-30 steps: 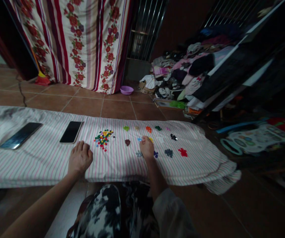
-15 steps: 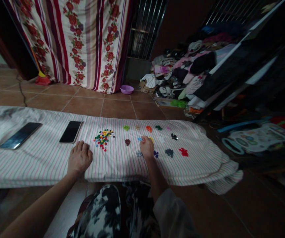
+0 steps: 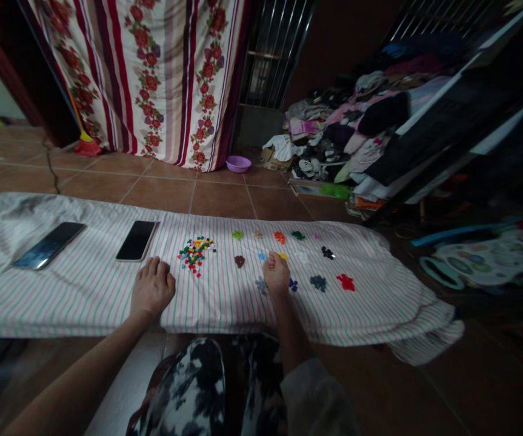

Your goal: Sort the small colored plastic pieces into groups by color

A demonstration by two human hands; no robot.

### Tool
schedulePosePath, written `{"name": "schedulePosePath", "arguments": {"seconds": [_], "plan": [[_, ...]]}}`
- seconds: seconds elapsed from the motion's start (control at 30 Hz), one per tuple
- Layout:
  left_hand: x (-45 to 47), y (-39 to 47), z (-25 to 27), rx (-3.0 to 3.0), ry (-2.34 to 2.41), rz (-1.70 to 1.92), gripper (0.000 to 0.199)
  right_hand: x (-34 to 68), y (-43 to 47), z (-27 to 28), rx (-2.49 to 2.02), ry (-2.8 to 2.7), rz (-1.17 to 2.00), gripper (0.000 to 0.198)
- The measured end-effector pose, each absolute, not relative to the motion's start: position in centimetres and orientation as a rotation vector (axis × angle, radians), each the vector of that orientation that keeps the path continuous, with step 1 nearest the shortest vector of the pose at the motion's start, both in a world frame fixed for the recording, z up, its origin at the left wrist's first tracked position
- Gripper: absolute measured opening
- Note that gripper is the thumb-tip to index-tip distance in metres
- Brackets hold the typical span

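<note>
My left hand (image 3: 154,284) lies flat on the striped cloth (image 3: 93,290), fingers stretched out, left of a mixed heap of tiny coloured pieces (image 3: 195,254). Over the sorted clusters, my right hand (image 3: 277,272) is closed, its fingertips together beside the light blue pieces (image 3: 262,257). Whether a piece is between those fingers is hidden. Around it are yellow pieces (image 3: 283,257), partly covered, light grey pieces (image 3: 261,284), dark blue pieces (image 3: 293,284) and brown pieces (image 3: 240,261). Farther right are dark grey pieces (image 3: 319,283), red pieces (image 3: 346,282) and black pieces (image 3: 328,252).
Two phones, a larger one (image 3: 49,245) and a smaller one (image 3: 137,240), lie on the left of the cloth. Light green (image 3: 237,234), orange (image 3: 279,237) and dark green clusters (image 3: 297,235) line the far side. Beyond stand a purple basin (image 3: 238,163) and a clothes pile (image 3: 334,130).
The whole view has shifted a little, so everything sits slightly farther right. My right hand stays closed near the light blue pieces, and my left hand still rests on the cloth.
</note>
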State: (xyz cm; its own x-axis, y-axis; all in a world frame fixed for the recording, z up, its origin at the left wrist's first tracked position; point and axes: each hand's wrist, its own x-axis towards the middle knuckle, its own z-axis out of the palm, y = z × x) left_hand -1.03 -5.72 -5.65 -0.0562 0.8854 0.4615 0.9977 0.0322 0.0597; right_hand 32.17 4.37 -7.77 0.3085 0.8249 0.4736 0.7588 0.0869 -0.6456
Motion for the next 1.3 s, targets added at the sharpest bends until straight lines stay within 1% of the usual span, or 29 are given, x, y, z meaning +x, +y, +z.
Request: {"name": "schedulePosePath", "arguments": {"seconds": [0.13,0.33,0.57,0.7,0.8,0.93,1.07,1.3], "plan": [[-1.0,-5.8,-5.7,-1.931,-2.021,-0.546,0.025,32.8,4.6,-7.6,-1.693,-1.406,0.253,0.034],[-1.0,-5.8,-5.6,-1.931,-2.016,-0.541,0.024,33.2,4.4,-7.8,-1.639,-1.321,0.394,0.035],[-1.0,-5.8,-5.7,-1.917,-2.012,-0.529,0.025,32.1,3.7,-5.6,-1.572,-1.345,0.193,0.034],[-1.0,-5.8,-5.7,-1.913,-2.016,-0.531,0.025,29.9,3.4,-3.1,-1.466,-1.438,0.196,0.032],[-1.1,-5.8,-5.7,-1.925,-2.018,-0.550,0.025,26.7,2.8,-1.0,-1.420,-1.563,0.305,0.029],[-1.0,-5.8,-5.6,-1.918,-2.023,-0.573,0.025,21.1,1.6,0.9,-1.249,-1.876,0.581,0.024],[-1.1,-5.7,-5.7,-1.920,-2.017,-0.573,0.024,17.9,1.1,0.5,-1.198,-1.957,0.611,0.025],[-1.0,-5.7,-5.8,-1.908,-2.036,-0.565,0.024,20.1,2.6,-2.0,-1.386,-1.973,0.524,0.028]]}}
